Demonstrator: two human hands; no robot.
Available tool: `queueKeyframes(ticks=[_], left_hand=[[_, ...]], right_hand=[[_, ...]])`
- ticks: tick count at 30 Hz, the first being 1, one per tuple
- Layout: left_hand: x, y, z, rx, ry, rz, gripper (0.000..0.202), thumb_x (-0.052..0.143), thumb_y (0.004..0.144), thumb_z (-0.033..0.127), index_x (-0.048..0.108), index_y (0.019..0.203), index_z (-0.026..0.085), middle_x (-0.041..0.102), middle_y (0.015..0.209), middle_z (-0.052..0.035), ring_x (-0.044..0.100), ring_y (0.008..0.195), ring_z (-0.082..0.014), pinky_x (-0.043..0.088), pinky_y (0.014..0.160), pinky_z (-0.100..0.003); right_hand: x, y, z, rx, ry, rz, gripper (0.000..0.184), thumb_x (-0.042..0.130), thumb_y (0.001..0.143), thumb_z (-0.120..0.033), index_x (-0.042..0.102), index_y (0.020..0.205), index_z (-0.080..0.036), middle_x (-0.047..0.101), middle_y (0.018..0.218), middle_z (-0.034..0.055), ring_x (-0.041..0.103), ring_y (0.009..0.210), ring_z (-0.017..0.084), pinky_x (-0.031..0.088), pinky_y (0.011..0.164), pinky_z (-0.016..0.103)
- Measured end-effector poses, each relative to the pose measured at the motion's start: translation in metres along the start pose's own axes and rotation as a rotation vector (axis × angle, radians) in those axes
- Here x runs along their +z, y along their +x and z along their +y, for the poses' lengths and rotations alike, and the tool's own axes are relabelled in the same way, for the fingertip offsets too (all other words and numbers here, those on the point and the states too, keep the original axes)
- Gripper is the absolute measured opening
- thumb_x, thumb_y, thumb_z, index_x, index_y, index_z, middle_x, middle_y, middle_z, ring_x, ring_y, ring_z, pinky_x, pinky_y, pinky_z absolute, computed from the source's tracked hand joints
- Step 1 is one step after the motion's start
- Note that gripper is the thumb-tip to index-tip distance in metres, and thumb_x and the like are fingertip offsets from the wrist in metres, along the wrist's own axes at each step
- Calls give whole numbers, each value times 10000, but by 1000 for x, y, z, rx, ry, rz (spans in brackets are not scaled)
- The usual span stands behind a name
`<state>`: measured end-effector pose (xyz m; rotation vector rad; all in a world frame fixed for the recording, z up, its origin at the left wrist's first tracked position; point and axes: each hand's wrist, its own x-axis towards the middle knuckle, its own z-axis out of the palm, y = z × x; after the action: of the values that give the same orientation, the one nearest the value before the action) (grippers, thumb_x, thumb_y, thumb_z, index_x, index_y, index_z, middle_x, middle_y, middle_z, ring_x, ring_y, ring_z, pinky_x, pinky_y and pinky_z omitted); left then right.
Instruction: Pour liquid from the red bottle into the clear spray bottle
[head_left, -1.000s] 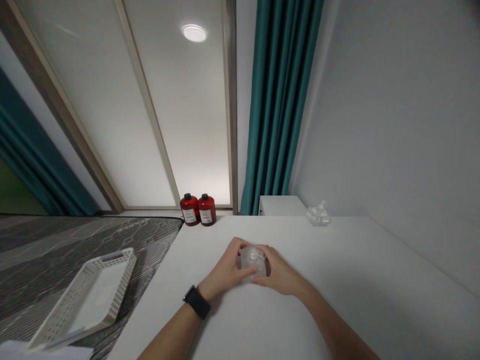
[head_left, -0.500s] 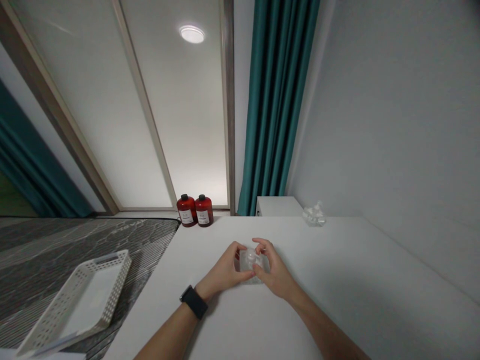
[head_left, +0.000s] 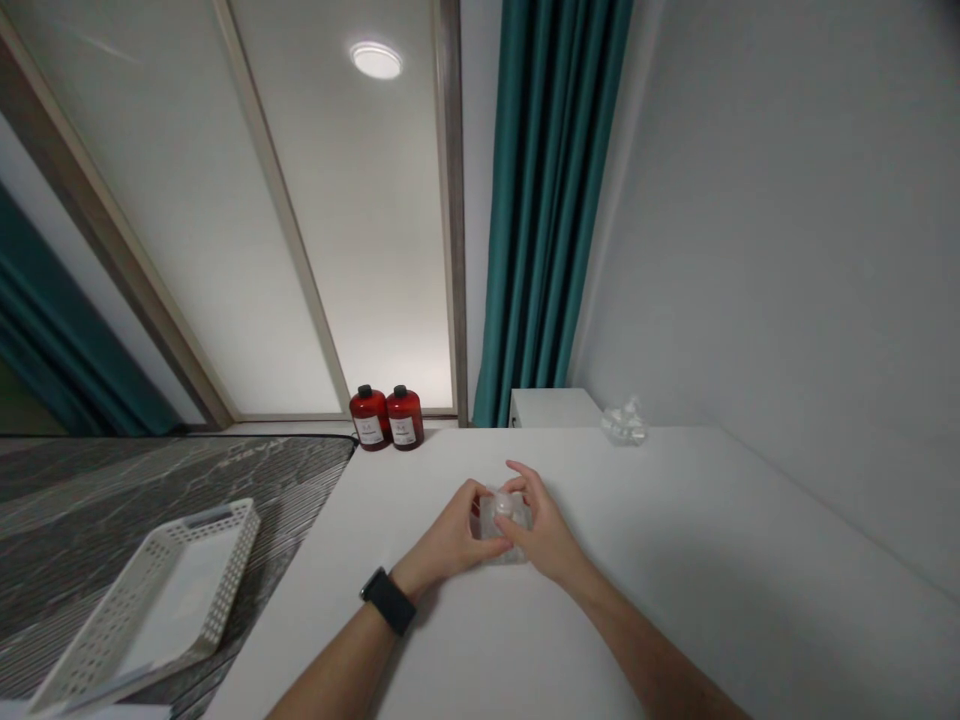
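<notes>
A small translucent, whitish square container [head_left: 517, 552] sits low over the white table in front of me. My left hand [head_left: 455, 530] is closed round its left side, thumb at the near edge and fingers at the far edge. On top of the container is a small round whitish piece [head_left: 504, 504]; its exact kind is too small to tell. My right hand [head_left: 544, 530] has its thumb and a finger on either side of this round piece, with the index finger raised. Part of the container is hidden behind my fingers.
Two red bottles [head_left: 386, 418] with black caps stand at the table's far left corner. A crumpled clear plastic bundle [head_left: 625, 422] lies at the far right, near a white cabinet [head_left: 555, 408]. Lower left, a white perforated basket [head_left: 225, 590] rests on a grey patterned surface.
My right fingers have shifted slightly up and left round the round piece, which now shows more clearly. My left hand keeps its hold on the container. The view has tilted slightly.
</notes>
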<state>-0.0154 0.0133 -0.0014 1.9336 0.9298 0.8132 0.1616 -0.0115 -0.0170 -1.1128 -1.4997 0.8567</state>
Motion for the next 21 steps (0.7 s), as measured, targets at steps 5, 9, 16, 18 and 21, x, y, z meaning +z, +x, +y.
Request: queueKeyframes(ticks=[5, 9, 16, 18, 21], left_hand=[[0, 1, -4, 9, -27, -17, 462, 797, 713, 317, 527, 1063, 183, 641, 1052, -62, 591, 942, -236, 466, 840, -360], [0, 2, -6, 16, -27, -21, 465, 789, 720, 304, 528, 1083, 177, 640, 1060, -67, 589, 942, -236, 470, 843, -364], [1, 1, -5, 30, -11, -32, 448, 764, 750, 339, 520, 1090, 181, 644, 1072, -72, 594, 941, -234, 471, 829, -353], [1, 1, -3, 16, -14, -31, 455, 765, 739, 323, 517, 1093, 181, 644, 1075, -74, 596, 952, -239, 474, 832, -357], [0, 1, -1, -1, 15, -12, 456, 771, 710, 289, 518, 1075, 185, 634, 1064, -70, 584, 944, -239, 466, 838, -362]], right_hand=[[-7, 0, 2, -63, -7, -3, 742, 641, 757, -198, 367, 1443, -274, 533, 1017, -2, 608, 914, 171, 490, 961, 383], [-9, -1, -3, -118, 11, -44, 723, 556, 760, -129, 353, 1441, -259, 594, 998, 12, 614, 966, 188, 442, 1025, 416], [-4, -5, -5, -63, -22, -64, 747, 585, 756, -156, 359, 1459, -269, 575, 1167, 48, 602, 1043, 199, 460, 1001, 397], [-4, -4, -3, -37, -53, -14, 735, 632, 757, -203, 381, 1446, -263, 548, 1107, 35, 597, 999, 196, 473, 977, 392], [-6, -2, -2, -34, -25, -27, 736, 625, 774, -210, 352, 1456, -251, 568, 1030, 20, 604, 980, 196, 454, 1002, 407]])
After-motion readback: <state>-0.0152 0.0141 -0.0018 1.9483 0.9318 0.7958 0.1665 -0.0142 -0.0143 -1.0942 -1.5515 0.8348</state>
